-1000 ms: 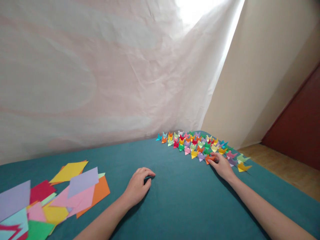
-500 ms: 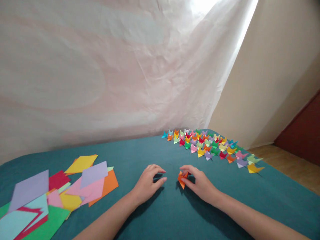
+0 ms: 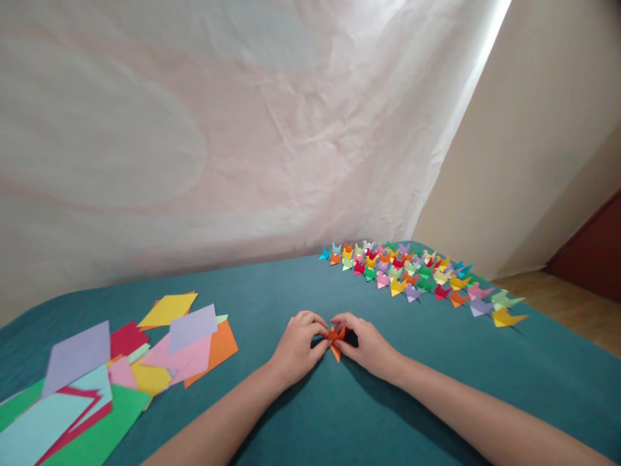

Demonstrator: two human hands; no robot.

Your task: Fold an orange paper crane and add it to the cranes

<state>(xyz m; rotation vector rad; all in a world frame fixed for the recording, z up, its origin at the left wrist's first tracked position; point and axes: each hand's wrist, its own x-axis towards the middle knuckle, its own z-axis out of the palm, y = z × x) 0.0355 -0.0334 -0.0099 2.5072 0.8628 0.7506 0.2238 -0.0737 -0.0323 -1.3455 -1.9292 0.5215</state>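
Teal cloth (image 3: 301, 285) covers the table before us, with a creased white sheet (image 3: 218, 129) hanging behind it. Our left hand (image 3: 297, 346) and right hand (image 3: 366, 344) meet at the middle of the table, fingertips of both pinched shut on a small orange folded paper bird (image 3: 336, 336) that sits just above the cloth between them. Rows of coloured paper birds (image 3: 417, 278) stand at the far right corner, well apart from our hands. Loose coloured paper squares (image 3: 145, 356) lie overlapping at the left.
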